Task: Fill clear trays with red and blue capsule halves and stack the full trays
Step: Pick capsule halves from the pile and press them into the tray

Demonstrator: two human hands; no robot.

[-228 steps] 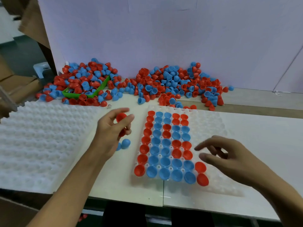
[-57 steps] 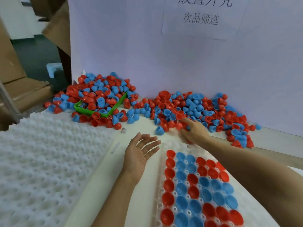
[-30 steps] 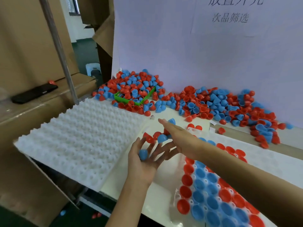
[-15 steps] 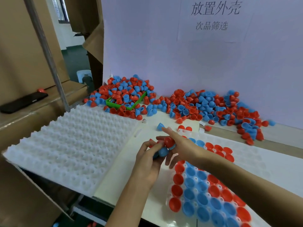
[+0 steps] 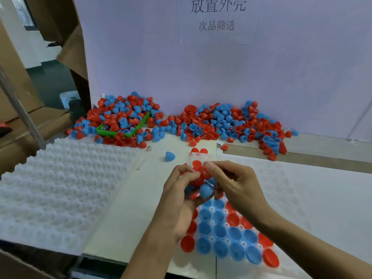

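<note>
- White backboard (image 5: 261, 67) is standing behind the bench, and two lines of printed characters are showing on the sheet (image 5: 218, 16) fixed to it: 放置外壳 above, 次品筛选 below. I am seeing no brand anywhere.
- White stack of empty trays (image 5: 60, 188) is lying well to the left of my hands.
- Red and blue capsule halves are lying in two loose heaps against the board, the left heap (image 5: 120, 117) spilling over a green bin (image 5: 120, 132), the right heap (image 5: 231, 121) further from me than the tray.
- Clear tray (image 5: 302, 198) I am filling is lying directly under and to the right of my hands; its near-left pockets are holding halves open side up, the right part looking unfilled.
- My left hand (image 5: 177, 198) is cupping a small clutch of halves (image 5: 201, 178), fingers curled round them.
- My right hand (image 5: 237, 182) is pinching at that clutch from the right, thumb and forefinger narrow on a red half.
- Blue half (image 5: 206, 191) is sitting lowest in the clutch, dome towards me, just above the filled rows.
- I judge the coming placement is going down and rightward, so my right hand is the nearer one for it.
</note>
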